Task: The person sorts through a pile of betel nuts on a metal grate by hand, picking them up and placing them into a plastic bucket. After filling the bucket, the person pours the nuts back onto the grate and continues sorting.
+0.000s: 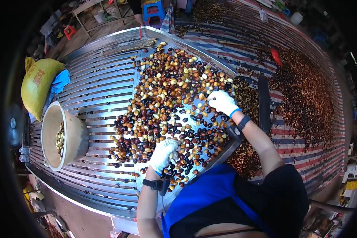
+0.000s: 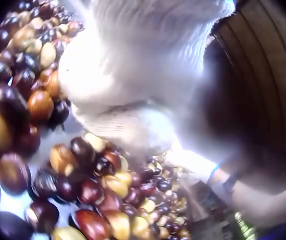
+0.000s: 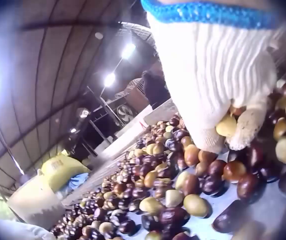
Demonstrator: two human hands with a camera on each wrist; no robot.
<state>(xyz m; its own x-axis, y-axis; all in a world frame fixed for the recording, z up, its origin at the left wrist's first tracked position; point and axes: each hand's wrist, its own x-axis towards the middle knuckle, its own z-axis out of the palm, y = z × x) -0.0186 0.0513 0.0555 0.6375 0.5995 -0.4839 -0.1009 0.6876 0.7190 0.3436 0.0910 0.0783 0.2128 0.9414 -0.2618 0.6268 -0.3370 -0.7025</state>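
Brown, dark and yellow nuts (image 1: 158, 115) lie spread over a metal slatted table (image 1: 103, 85). Over their near part is my white-gloved left hand (image 1: 164, 154), fingers curled, with what looks like a pale nut at the fingertips; in the left wrist view the glove (image 2: 138, 75) is blurred and its inner side hidden. Farther right, my gloved right hand (image 1: 224, 102) reaches down to the pile's right side. Its thumb and fingers pinch a yellow nut (image 3: 226, 126) in the right wrist view, where the glove (image 3: 213, 75) also partly covers a reddish nut.
A pale bucket (image 1: 77, 137) holding light nuts stands at the table's left, by a yellow sack (image 1: 39, 87) and blue cloth (image 1: 60, 81). A raised metal rim (image 1: 194, 49) borders the pile. More nuts cover striped sheeting (image 1: 289, 133) at right.
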